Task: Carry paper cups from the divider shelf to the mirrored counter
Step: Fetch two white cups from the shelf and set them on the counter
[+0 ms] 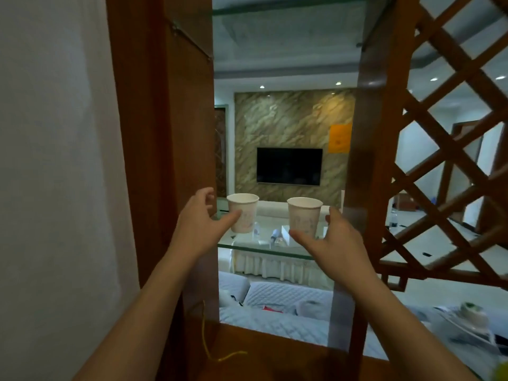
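Two pale paper cups stand upright on a glass shelf (264, 247) inside the wooden divider. The left cup (244, 213) sits close to the left post, the right cup (304, 217) nearer the middle. My left hand (199, 222) is spread beside the left cup, thumb tip at its side, fingers behind and apart from it. My right hand (334, 239) is spread around the right cup's lower part, thumb just under its base edge, fingers off to its right. Neither hand grips a cup. The mirrored counter is not in view.
A thick wooden post (165, 160) bounds the opening on the left, another post (365, 160) and a wooden lattice (445, 160) on the right. A second glass shelf (288, 12) hangs above. A wooden ledge (275, 350) lies below. Beyond are a sofa and a wall television.
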A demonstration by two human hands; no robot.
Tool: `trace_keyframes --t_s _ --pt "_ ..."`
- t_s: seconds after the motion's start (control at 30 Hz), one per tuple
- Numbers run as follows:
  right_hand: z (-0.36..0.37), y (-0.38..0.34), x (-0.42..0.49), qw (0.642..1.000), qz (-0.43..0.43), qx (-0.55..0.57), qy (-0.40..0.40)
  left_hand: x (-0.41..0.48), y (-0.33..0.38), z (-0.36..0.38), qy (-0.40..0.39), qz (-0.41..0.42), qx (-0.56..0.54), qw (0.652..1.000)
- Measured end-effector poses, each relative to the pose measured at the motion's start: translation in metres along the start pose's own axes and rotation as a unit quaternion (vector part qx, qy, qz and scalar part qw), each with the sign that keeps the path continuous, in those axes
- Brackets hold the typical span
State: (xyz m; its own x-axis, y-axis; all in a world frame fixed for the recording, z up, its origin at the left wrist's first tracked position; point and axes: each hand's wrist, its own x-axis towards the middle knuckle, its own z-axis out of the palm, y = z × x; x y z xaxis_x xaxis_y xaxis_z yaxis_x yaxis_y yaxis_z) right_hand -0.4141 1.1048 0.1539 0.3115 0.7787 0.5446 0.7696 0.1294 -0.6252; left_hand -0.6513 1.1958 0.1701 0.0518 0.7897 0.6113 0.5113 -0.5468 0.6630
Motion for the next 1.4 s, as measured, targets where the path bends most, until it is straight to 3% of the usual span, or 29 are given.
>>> trace_keyframes --t_s 0.2,0.53,0.83,1.2,1.4 --pt "0.012 0.000 0.036 0.998 0.050 0.026 0.004 0.032 -0.007 0.022 -0.072 -0.045 -0.021 0.996" --pt "0.021 0.002 0.055 0.991 0.064 0.116 0.000 0.049 -0.007 0.051 -0.074 -0.072 -0.021 0.994" --pt "0.018 -0.002 0.050 0.988 0.050 0.143 0.009 0.034 0.003 0.041 -0.030 -0.030 -0.054 0.998" --pt "-0.004 -0.012 -0.003 0.979 -0.015 0.204 0.000 -0.053 0.015 -0.013 0.033 -0.006 -0.048 0.998" --pt "-0.002 -0.012 -0.038 0.969 -0.049 0.241 -0.016 -0.109 0.011 -0.047 0.083 -0.041 -0.037 0.995"
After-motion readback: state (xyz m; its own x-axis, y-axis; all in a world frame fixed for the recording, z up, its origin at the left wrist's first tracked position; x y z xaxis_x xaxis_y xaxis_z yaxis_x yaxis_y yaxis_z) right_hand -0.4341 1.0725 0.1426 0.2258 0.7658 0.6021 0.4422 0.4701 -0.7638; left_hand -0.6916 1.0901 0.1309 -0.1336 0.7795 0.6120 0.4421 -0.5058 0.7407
